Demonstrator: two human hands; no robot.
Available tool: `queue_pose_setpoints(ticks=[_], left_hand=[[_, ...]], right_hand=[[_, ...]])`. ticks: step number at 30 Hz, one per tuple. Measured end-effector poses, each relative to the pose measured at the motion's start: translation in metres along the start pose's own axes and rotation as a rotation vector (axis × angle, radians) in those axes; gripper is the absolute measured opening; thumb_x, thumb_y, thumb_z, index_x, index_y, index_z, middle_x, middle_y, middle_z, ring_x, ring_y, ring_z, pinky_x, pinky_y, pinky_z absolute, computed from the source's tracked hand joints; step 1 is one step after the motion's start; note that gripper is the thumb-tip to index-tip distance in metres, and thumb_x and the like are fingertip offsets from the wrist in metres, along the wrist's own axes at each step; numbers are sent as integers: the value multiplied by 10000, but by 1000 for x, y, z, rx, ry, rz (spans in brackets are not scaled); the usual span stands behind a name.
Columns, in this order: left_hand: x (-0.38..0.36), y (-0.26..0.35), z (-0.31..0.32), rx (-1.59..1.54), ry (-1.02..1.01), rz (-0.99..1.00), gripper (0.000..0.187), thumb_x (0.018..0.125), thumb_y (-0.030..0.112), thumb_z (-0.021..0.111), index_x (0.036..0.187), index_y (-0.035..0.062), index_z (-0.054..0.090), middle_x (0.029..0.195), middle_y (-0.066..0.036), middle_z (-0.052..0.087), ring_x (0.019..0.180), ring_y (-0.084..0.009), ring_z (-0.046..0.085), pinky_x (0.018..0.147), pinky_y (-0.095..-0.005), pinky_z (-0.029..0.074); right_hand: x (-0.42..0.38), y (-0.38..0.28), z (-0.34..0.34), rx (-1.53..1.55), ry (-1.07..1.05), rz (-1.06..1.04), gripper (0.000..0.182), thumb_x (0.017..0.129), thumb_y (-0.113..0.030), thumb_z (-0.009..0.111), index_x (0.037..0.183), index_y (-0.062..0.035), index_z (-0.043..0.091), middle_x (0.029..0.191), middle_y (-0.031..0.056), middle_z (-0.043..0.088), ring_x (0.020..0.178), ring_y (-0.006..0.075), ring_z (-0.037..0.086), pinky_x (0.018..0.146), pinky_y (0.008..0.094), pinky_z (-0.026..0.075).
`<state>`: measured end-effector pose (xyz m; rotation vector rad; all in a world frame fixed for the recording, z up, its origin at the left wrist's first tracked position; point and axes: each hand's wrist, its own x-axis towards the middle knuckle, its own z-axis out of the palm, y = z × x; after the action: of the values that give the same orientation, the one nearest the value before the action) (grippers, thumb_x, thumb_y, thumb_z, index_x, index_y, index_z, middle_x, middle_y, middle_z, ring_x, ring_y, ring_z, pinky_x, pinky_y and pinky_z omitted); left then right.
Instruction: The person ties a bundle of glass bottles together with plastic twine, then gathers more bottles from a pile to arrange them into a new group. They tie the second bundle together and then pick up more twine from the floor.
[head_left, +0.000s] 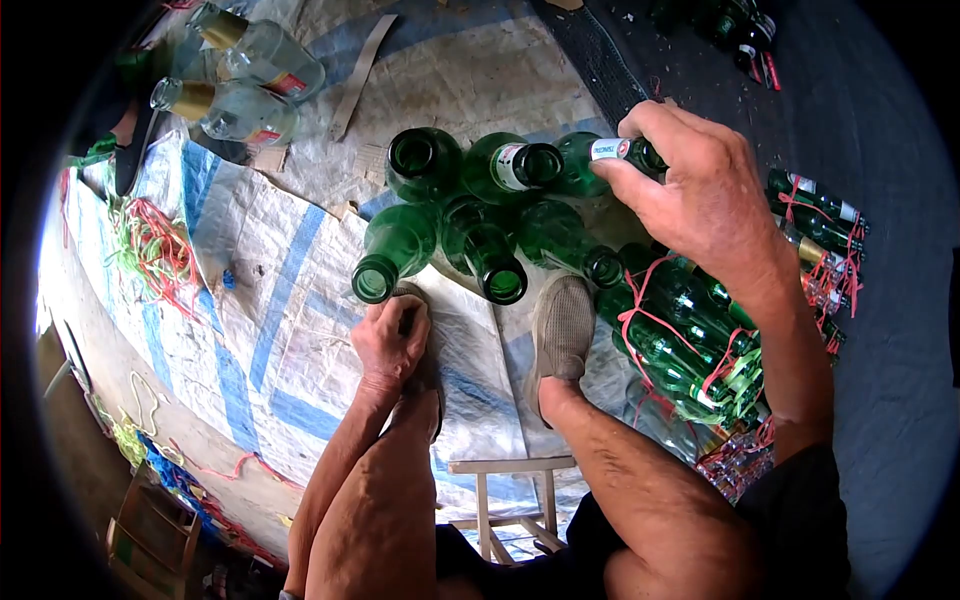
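Note:
Several green glass bottles stand upright in two rows of three before my feet. My right hand (690,180) is closed, thumb and fingers round the neck of the far-right green bottle (577,163), which has a white neck label. Beside that one are another labelled bottle (490,172) and a bottle at the far left (424,180). The near row holds a left bottle (400,235), a middle bottle (470,235) and a right bottle (553,232). My left hand (390,337) is closed over my left shoe, just below the near-left bottle; what its fingers hold is hidden.
Green bottles tied with pink string (665,325) lie at the right, with more bundles behind. Two clear bottles (265,60) lie at the upper left, near another person's foot. A pile of string (155,250) rests on the white-and-blue sheet (300,340). A wooden stool (510,465) is below.

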<state>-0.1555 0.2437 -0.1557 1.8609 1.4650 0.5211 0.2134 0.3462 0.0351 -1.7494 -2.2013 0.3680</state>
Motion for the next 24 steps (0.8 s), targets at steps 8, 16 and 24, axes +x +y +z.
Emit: queue_pose_setpoints(ticks=[8,16,24], left_hand=[[-1,-1,1,-6,8,5,112,874,92,820,961,104,751,886,-95,670,728,-309,724,665,-385,571],[-1,-7,1,-2,25,32,138,851,146,848,972,156,784,922,-126,740,736,-337,741,652,-417,585],[2,2,-3,-4,18,7,104,837,160,827,927,166,774,866,-110,737,759,-343,734,674,-429,584]], right_hand=[[-1,-7,0,45,-19,-25,285,848,-141,852,945,-24,611,834,169,663,781,433,698,651,492,542],[1,-3,3,101,-35,-38,280,815,-107,844,976,-27,629,865,177,663,812,454,696,670,509,549],[5,-1,-14,232,-186,36,328,824,-130,874,1014,-9,636,927,186,672,855,438,707,717,489,560]])
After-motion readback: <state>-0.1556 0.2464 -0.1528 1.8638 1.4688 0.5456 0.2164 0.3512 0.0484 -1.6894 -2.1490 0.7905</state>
